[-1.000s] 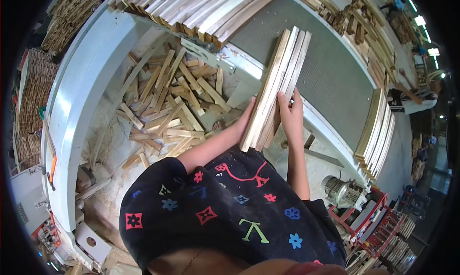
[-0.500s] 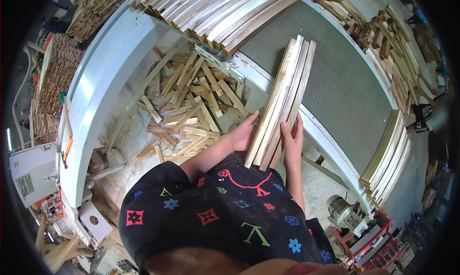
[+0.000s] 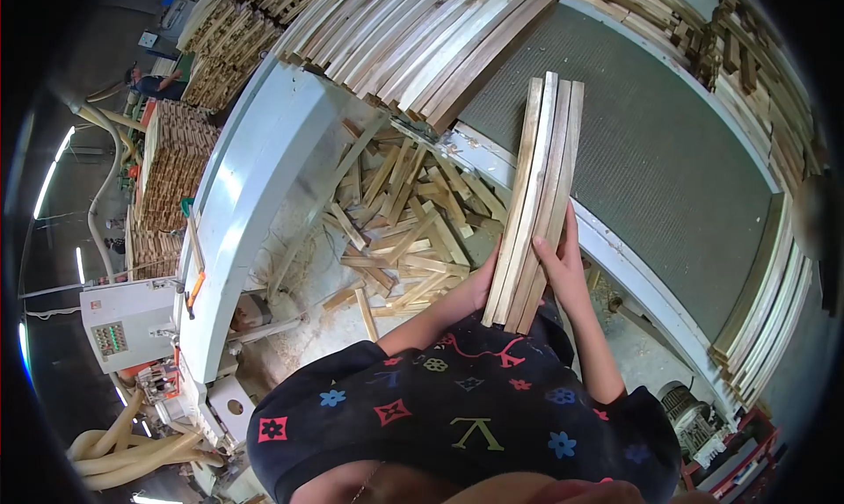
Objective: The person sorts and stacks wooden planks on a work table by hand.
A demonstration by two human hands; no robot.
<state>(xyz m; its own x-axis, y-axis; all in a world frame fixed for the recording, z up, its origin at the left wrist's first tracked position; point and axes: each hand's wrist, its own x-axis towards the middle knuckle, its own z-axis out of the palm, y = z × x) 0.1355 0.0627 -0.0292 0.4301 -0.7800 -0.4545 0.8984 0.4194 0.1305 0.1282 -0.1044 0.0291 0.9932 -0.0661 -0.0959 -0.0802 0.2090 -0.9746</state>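
Observation:
A bundle of several long wooden strips (image 3: 541, 196) is held side by side in front of my chest, tilted slightly, its far end over the grey-green ribbed belt (image 3: 624, 144). My left hand (image 3: 485, 280) presses against the left side of the bundle near its lower end; its fingers are partly hidden behind the wood. My right hand (image 3: 563, 253) grips the right side, with the thumb on the front face and the fingers along the edge. Beyond the bundle, a row of wooden strips (image 3: 422, 38) lies across the machine at the top.
Loose wood offcuts (image 3: 413, 223) are heaped on the floor at the centre left. More strips (image 3: 765, 302) lie at the belt's right end. A white curved machine frame (image 3: 255, 179), a control box (image 3: 127, 328) and stacked wood (image 3: 176, 161) stand left. A person (image 3: 158, 84) is at upper left.
The view has swung, so the surroundings appear shifted right. The bundle is now more upright in view, still between both hands. A person has come into sight at the upper left.

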